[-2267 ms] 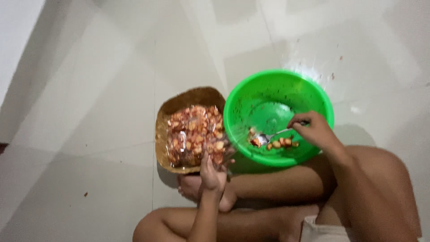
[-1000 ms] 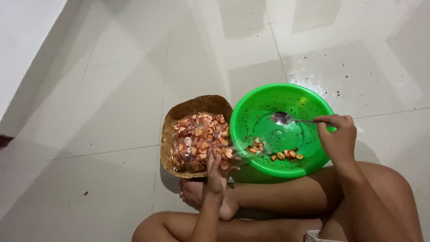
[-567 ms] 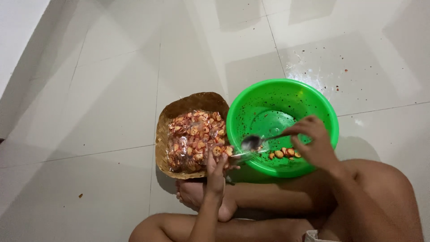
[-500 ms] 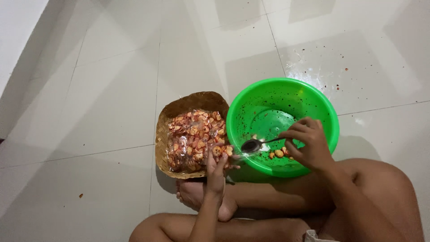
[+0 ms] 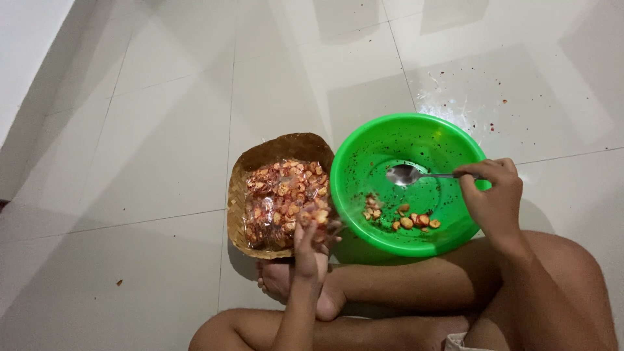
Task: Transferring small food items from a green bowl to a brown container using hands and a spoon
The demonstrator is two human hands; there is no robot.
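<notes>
I sit cross-legged on a tiled floor. My right hand (image 5: 494, 195) grips a metal spoon (image 5: 406, 174) by its handle, the empty bowl of the spoon held over the middle of a green plastic basin (image 5: 416, 133). A few orange-brown snack pieces (image 5: 406, 220) lie at the basin's near side. My left hand (image 5: 311, 229) holds the near edge of a clear plastic bag of the same snacks (image 5: 279, 198), which rests in a brown woven tray (image 5: 289, 146) left of the basin.
White floor tiles surround the tray and basin. Dark crumbs and specks (image 5: 455, 97) are scattered on the floor beyond the basin. My bare foot (image 5: 286, 286) lies just below the tray. A pale wall (image 5: 26, 52) stands at the far left.
My right hand has drawn the spoon back from the bag's edge toward the middle of the basin, and its bowl is now empty. My left hand stays on the bag.
</notes>
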